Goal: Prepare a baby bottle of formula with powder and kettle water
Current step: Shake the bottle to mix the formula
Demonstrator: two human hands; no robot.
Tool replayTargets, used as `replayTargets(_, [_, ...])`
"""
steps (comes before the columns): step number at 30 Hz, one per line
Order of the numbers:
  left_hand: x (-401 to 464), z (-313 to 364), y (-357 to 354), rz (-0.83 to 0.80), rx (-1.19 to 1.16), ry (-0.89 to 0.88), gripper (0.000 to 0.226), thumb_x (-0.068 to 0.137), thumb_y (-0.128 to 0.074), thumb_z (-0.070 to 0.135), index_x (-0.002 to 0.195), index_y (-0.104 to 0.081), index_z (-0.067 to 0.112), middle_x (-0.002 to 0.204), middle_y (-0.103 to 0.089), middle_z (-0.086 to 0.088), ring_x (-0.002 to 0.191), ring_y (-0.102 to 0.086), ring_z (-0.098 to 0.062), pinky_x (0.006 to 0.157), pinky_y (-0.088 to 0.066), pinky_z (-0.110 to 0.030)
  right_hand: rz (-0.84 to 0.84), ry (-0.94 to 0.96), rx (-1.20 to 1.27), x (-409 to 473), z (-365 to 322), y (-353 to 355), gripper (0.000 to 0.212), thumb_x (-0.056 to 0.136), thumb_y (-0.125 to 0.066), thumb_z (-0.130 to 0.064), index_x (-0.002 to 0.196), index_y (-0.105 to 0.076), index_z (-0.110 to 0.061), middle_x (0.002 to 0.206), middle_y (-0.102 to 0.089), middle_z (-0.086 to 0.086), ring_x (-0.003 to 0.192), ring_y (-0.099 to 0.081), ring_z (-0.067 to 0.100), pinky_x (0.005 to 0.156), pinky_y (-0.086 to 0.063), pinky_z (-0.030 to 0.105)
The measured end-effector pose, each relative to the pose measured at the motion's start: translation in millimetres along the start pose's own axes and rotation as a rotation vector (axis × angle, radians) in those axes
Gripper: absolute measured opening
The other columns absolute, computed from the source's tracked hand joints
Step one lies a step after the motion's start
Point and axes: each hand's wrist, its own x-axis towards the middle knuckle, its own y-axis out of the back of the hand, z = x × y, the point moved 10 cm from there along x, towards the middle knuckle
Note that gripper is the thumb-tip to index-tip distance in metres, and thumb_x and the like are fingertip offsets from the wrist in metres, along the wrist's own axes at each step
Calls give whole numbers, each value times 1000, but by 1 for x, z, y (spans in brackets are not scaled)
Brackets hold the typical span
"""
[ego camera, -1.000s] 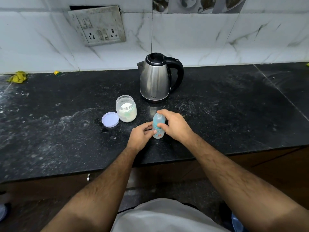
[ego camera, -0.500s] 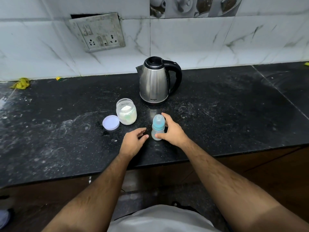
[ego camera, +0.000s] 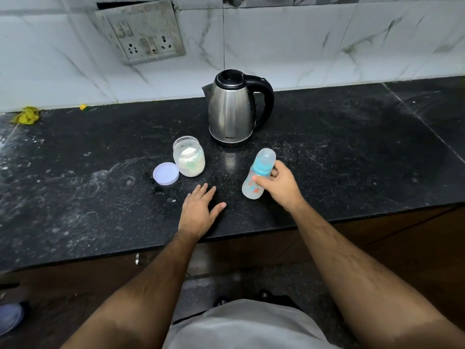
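Black speckled stone counter (ego camera: 352, 157); white marble-veined wall tiles (ego camera: 289, 41); grimy socket plate (ego camera: 141, 30)

The rounded steel kettle (ego camera: 231, 114) looked brushed metal with a glossy black plastic handle; the black speckled stone bench (ego camera: 352, 152) was polished but dusty; the translucent plastic baby bottle (ego camera: 255, 181) looked frosted.

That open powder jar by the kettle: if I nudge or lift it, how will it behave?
The powder jar looks like thin translucent plastic, so probably light and rigid. It is squat with a broad base, so a nudge would likely slide it on the polished counter rather than tip it. Its lid lies beside it, so tilting it may spill powder.
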Motion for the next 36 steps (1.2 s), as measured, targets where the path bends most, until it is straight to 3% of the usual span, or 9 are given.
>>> replayTargets(3, [2, 3, -16, -49, 110, 19, 73, 96, -36, 63, 156, -25, 22, 166, -15, -7, 154, -4, -24, 124, -5, -45, 30, 2, 130, -8, -10, 14, 51, 87, -73, -9, 130, -46, -17, 114, -71, 12, 96, -73, 18, 78, -61, 43])
replayTargets(6, [0, 2, -31, -95, 173, 55, 79, 94, -23, 69, 158, -15, 22, 167, -6, -9, 154, 5, -26, 124, 0, -47, 17, 9, 182, -12, -23, 23, 81, 91, -69, -12, 152, -19, -30, 111, -72, 7, 95, -74, 18, 68, -62, 39])
replayTargets(8, [-1, 1, -37, -109, 226, 72, 85, 90, -14, 72, 158, -14, 21, 167, -3, -10, 154, 6, -28, 124, 1, -48, -14, 18, 188, -14, -33, 27, 93, 92, -69, -14, 156, -7, -36, 110, -72, 8, 95, -74, 20, 66, -62, 38])
replayTargets(13, [-1, 0, -40, -113, 278, 87, 88, 87, -9, 72, 158, -13, 21, 167, -1, -9, 154, 7, -28, 124, 2, -48, -33, 72, 226, -16, -57, 37, 87, 92, -69, -12, 155, -13, -33, 113, -71, 11, 94, -74, 22, 61, -59, 33])
replayTargets(17, [-2, -1, -41, -98, 310, 83, 87, 88, -10, 72, 158, -13, 20, 167, -2, -10, 154, 6, -28, 124, 1, -48, 18, 68, 344, -14, -63, 47, 78, 93, -68, -14, 152, -19, -32, 117, -69, 13, 98, -73, 26, 66, -60, 41])
replayTargets(22, [-2, -2, -42, -91, 314, 82, 85, 90, -10, 72, 158, -12, 21, 167, -1, -8, 154, 7, -26, 124, 2, -46, -78, 64, 295, -22, -63, 38, 78, 94, -66, -10, 153, -19, -29, 114, -71, 13, 93, -74, 25, 60, -59, 34])
replayTargets(27, [-2, -3, -42, -80, 309, 70, 95, 82, 4, 76, 158, -13, 21, 167, -2, -8, 154, 7, -26, 124, 2, -46, 77, 54, 441, -16, -63, 66, 77, 97, -62, -12, 155, -13, -29, 122, -67, 16, 100, -72, 28, 64, -60, 38])
replayTargets(32, [-2, -3, -41, -76, 310, 68, 95, 81, 4, 76, 158, -13, 22, 167, -2, -7, 154, 6, -26, 124, 2, -46, -120, 38, 282, -30, -64, 34, 79, 95, -63, -10, 154, -16, -29, 117, -70, 15, 92, -74, 25, 60, -59, 34])
replayTargets(36, [-2, -3, -41, -68, 297, 70, 96, 81, 1, 76, 158, -16, 22, 167, -4, -8, 154, 5, -26, 124, 1, -46, 39, 62, 395, -24, -66, 52, 77, 96, -62, -12, 154, -14, -29, 122, -67, 15, 100, -72, 26, 64, -60, 38])
